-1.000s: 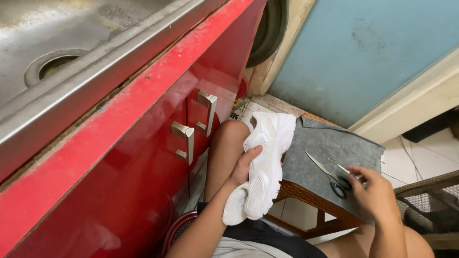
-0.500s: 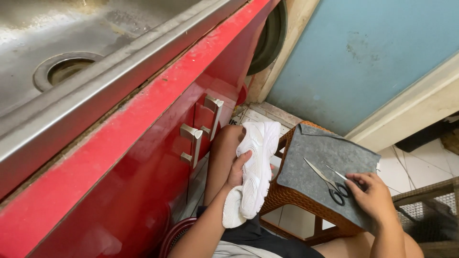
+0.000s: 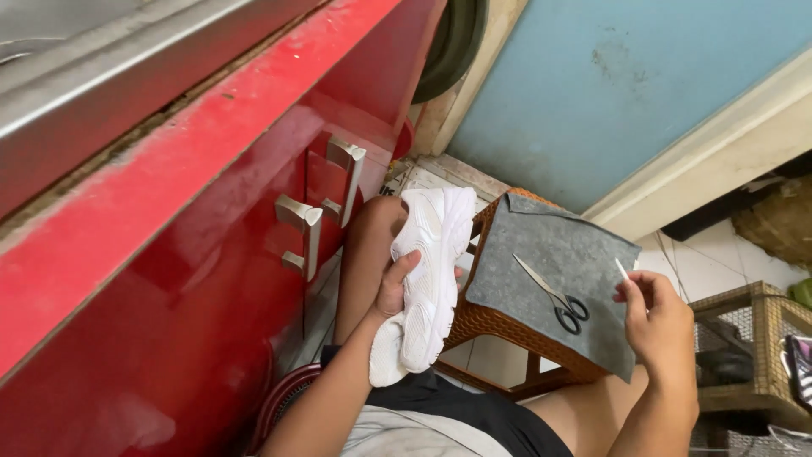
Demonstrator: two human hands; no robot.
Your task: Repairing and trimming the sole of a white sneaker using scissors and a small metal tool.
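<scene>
The left hand point(image 3: 391, 288) is closed around a white shoe point(image 3: 427, 279), with the thumb lying over its side, and holds it against the person's left knee, sole turned outward. The shoe is just beside a woven stool point(image 3: 499, 326), which stands between the knees. A grey felt sheet point(image 3: 558, 254) covers the top of the stool, and a pair of scissors point(image 3: 554, 296) with black handles lies on the felt, blades shut. The right hand point(image 3: 655, 317) is above the right edge of the felt and pinches a thin white stick point(image 3: 622, 270) between its fingertips. On the left side is a red cabinet point(image 3: 169, 279) with two metal handles point(image 3: 326, 207), near the shoe.
</scene>
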